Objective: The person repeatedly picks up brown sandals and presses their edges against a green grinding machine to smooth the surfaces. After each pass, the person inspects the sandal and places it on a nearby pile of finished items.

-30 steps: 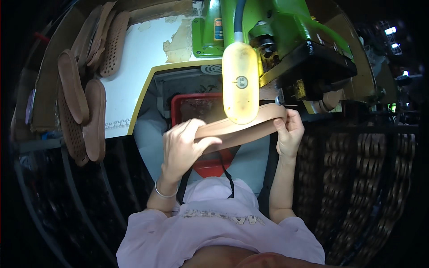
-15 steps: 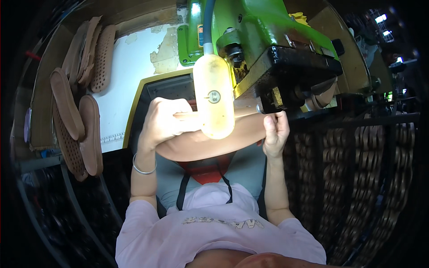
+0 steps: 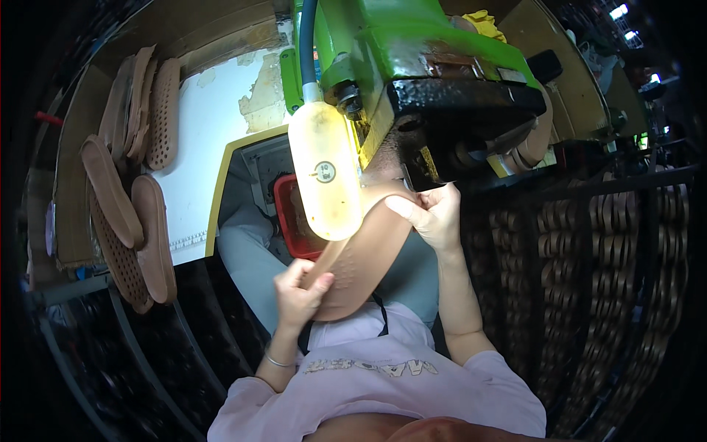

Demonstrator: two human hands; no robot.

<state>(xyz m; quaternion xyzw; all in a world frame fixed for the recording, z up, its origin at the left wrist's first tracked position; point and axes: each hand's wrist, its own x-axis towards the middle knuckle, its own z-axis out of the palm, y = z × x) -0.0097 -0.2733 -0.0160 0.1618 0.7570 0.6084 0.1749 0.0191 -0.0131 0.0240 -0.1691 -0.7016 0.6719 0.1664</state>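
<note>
A tan shoe sole [image 3: 362, 269] is stretched slantwise between my hands, its far end bent up against the black head [image 3: 464, 103] of a green machine. My left hand [image 3: 300, 291] grips the near end, low over my lap, thumb on top. At the far end my right hand [image 3: 433, 216] pinches the sole close under the machine's head. Exactly where the sole meets the machine is partly hidden. A glowing yellowish lamp [image 3: 325, 210] hangs in front and covers part of the sole's left edge.
Several tan soles [image 3: 156, 239], some with holes, lie at the left on a white tabletop [image 3: 202, 162] with cardboard sides. Below the lamp stands a red bin [image 3: 291, 239]. Racks holding rows of soles [image 3: 611, 250] fill the right. A yellow cloth [image 3: 484, 26] lies behind the machine.
The sole has swung from lying crosswise to slanting toward me. My left hand has come down and nearer, while my right hand has moved slightly left, both still holding it.
</note>
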